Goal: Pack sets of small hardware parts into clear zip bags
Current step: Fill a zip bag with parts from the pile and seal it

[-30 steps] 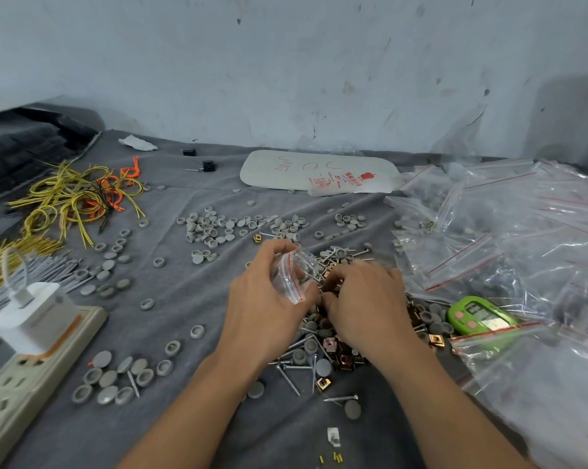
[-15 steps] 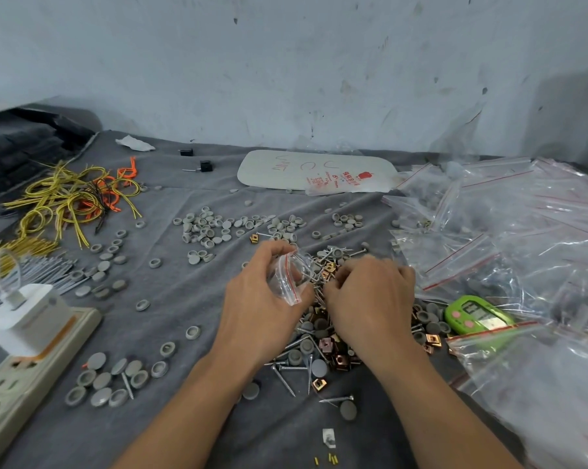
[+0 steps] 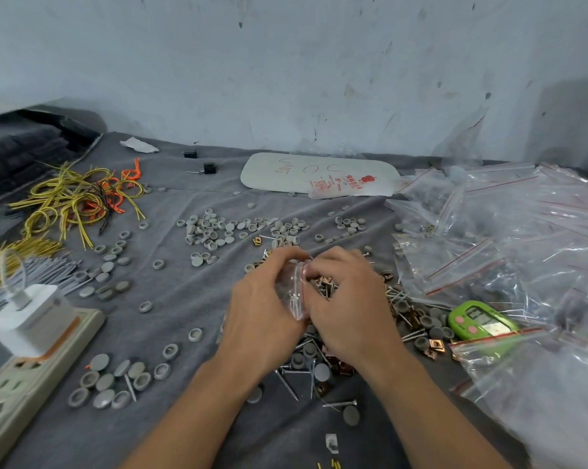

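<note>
fingers [image 3: 287, 256] curled round a small zip bag [image 3: 294, 292]

the left hand [image 3: 262, 313] grips the bag over the bench [image 3: 184, 336], its red-striped mouth facing the right hand [image 3: 353, 309], whose fingers pinch a clump of screws and copper clips [image 3: 326, 286] at that mouth. beneath both lies a pile of loose parts [image 3: 314, 362]; more clear bags [image 3: 505, 258] heap right of the fingers.

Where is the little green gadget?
In the head view, the green gadget lies on the right of the grey cloth, between the pile of screws and the clear bags.
</note>
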